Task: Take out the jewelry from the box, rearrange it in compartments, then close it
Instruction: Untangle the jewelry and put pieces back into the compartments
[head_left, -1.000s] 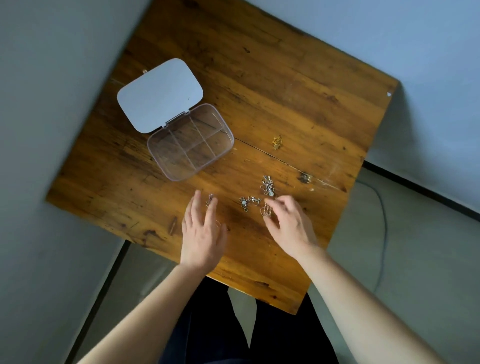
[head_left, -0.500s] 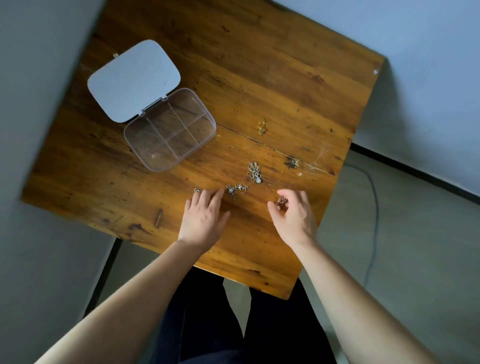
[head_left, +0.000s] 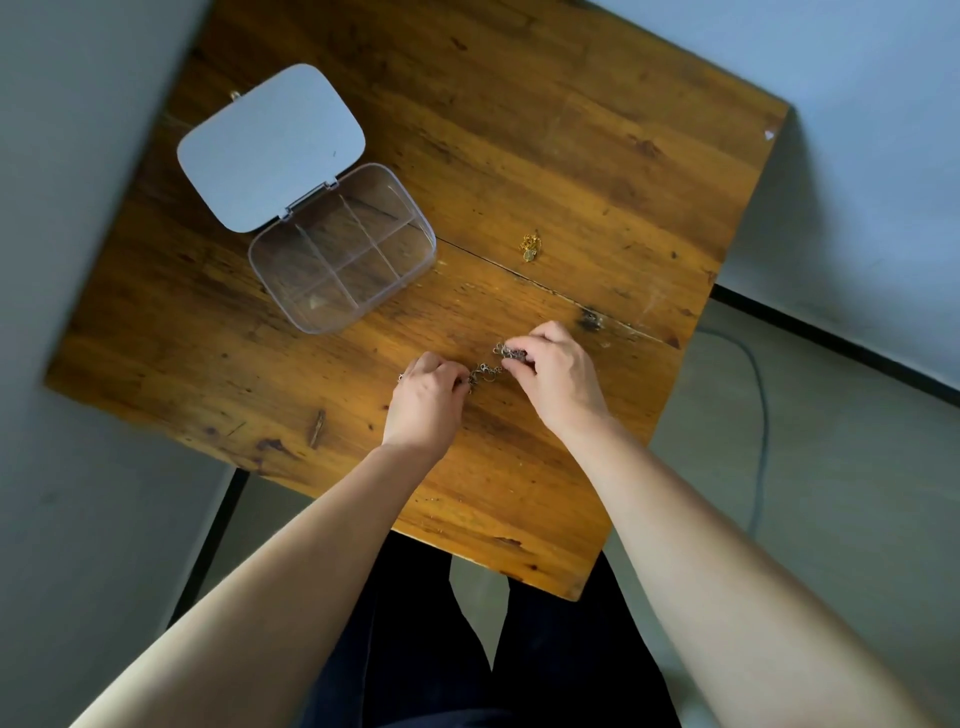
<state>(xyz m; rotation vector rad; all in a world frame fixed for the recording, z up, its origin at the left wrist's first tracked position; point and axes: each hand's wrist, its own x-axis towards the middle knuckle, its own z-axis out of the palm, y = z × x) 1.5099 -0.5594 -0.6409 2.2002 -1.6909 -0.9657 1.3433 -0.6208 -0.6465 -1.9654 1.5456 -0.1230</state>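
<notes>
Gathering: both hands have closed in on the silver pieces that lay spread near the counter's front a second ago, so the loose jewelry is being collected for sorting.
Counter (head_left: 545, 130): worn brown wood, with a dark crack running across it from beside the box toward the right edge.
Box (head_left: 343, 249): clear plastic, open and, as far as can be seen, empty, its dividers making several compartments; it sits at the left, well apart from the hands.
Lid (head_left: 270, 145): pale grey, swung fully back on its hinge and lying flat.
Right hand (head_left: 556, 374): fingers curled, pinching a small bunch of silver chain.
Left hand (head_left: 428, 400): fingers curled down onto the other end of the same cluster; what exactly it grips I cannot tell.
Silver jewelry (head_left: 493, 364): thin, tangled links strung between the two hands, low over the wood.
Gold piece (head_left: 531, 247): small, bright, lying alone right of the box, untouched.
Meaning: judging by the bare compartments, the taking-out is finished and the rearranging is beginning.
</notes>
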